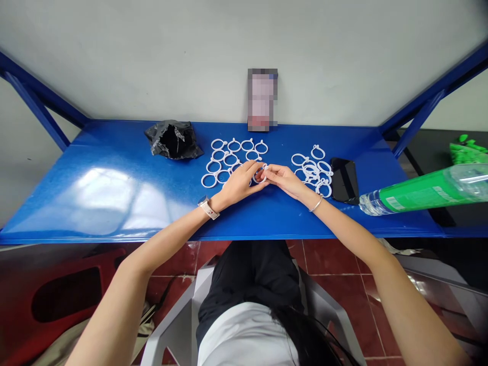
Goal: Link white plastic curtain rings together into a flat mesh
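Both my hands meet over the middle of a blue table (114, 188). My left hand (239, 184) and my right hand (282, 179) pinch one white plastic ring (261, 176) between their fingertips. Just behind my left hand lie several white rings set out in rows (232, 152). To the right of my right hand is a loose heap of white rings (314, 170). A watch is on my left wrist and a thin bracelet on my right.
A crumpled black plastic bag (173, 139) lies at the back left. A blurred card (262, 99) leans against the wall. A black phone (344, 180) and a lying green-labelled water bottle (419, 194) are on the right. A grey chair is under me.
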Demonstrator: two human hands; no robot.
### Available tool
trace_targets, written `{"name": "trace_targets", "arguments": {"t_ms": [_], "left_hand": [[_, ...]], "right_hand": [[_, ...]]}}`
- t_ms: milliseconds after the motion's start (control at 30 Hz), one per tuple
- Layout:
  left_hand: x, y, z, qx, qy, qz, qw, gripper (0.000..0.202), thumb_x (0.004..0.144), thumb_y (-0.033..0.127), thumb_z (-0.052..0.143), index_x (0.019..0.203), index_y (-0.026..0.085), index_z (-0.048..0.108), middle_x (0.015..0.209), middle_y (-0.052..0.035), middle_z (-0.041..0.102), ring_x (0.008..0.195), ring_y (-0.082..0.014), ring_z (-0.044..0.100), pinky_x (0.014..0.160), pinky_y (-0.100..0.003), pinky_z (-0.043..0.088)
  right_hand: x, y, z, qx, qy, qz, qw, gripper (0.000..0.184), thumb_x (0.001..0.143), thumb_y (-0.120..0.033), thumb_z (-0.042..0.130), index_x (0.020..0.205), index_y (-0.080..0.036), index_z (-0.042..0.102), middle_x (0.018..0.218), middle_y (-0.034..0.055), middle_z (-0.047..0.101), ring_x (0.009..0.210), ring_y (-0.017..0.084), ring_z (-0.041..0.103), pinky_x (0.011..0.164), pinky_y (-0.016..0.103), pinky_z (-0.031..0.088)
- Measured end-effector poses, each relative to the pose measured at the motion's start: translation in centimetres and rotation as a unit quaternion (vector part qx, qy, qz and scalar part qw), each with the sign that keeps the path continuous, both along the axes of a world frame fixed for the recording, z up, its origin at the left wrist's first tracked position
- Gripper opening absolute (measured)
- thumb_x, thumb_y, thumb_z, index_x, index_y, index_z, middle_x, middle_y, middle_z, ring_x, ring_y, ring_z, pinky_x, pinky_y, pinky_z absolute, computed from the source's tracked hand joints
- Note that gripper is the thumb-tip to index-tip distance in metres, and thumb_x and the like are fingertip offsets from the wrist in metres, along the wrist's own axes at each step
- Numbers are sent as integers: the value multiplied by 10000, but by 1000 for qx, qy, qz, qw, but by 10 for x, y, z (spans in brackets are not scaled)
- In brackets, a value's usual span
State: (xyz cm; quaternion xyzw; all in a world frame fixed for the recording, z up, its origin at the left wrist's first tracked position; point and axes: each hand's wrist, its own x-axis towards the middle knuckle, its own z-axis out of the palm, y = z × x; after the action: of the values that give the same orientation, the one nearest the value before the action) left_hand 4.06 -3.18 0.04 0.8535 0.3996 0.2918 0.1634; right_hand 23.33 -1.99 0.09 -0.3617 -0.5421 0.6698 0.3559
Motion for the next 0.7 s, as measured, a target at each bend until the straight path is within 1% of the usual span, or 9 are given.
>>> {"name": "trace_targets", "arguments": {"t_ms": [133,200,333,433,533,633,700], "left_hand": [[0,1,-1,-3,-13,-24,1000,364,996,334,563,1331,199,523,1192,-122,623,1001,-214,657,873,-348,550],[-1,2,-1,4,-20,-32,999,390,996,311,562,1367,204,505,1227,-128,615,1040,-217,652,895,-349,549],[-3,3,-2,-1,-25,-30,999,488,972,251,594,1436,214,449,1295,-133,605,1148,-237,638,952,-368,543],[-4,4,-3,-4,-24,-20,1000,533,959,220,601,1461,214,421,1349,-143,588,1212,-253,618,997,-395,533],[-4,5,-4,-3,-21,-14,1000,536,954,194,592,1462,217,422,1393,-146,566,1252,-260,601,1011,-402,533],[-4,6,-5,1,-27,-14,1000,528,955,185,586,1459,211,429,1404,-149,562,1269,-262,593,1019,-404,535],[-5,6,-6,7,-35,-18,999,515,959,186,580,1453,201,438,1397,-151,569,1269,-260,594,1025,-405,534]], "right_hand": [[0,2,-4,32,-19,-14,999,413,729,-613,791,851,-228,703,883,15,711,921,188,689,893,358,579],[2,4,-5,69,-46,-33,996,410,749,-607,776,912,-244,679,895,10,707,907,194,690,885,368,581],[5,6,-4,172,-115,-85,975,386,798,-554,747,1032,-267,636,1000,27,703,968,208,684,897,373,575],[6,3,1,224,-150,-108,957,345,842,-541,695,1046,-271,628,1031,46,708,979,225,684,895,393,584],[6,0,6,293,-193,-110,930,289,907,-507,625,1063,-266,656,1099,66,718,980,237,689,930,419,579],[8,-1,7,373,-232,-104,892,273,970,-457,548,1090,-251,681,1143,83,717,970,236,693,946,425,572],[9,0,5,412,-261,-97,868,283,1003,-430,499,1113,-246,684,1157,92,718,990,237,695,950,423,570]]}}
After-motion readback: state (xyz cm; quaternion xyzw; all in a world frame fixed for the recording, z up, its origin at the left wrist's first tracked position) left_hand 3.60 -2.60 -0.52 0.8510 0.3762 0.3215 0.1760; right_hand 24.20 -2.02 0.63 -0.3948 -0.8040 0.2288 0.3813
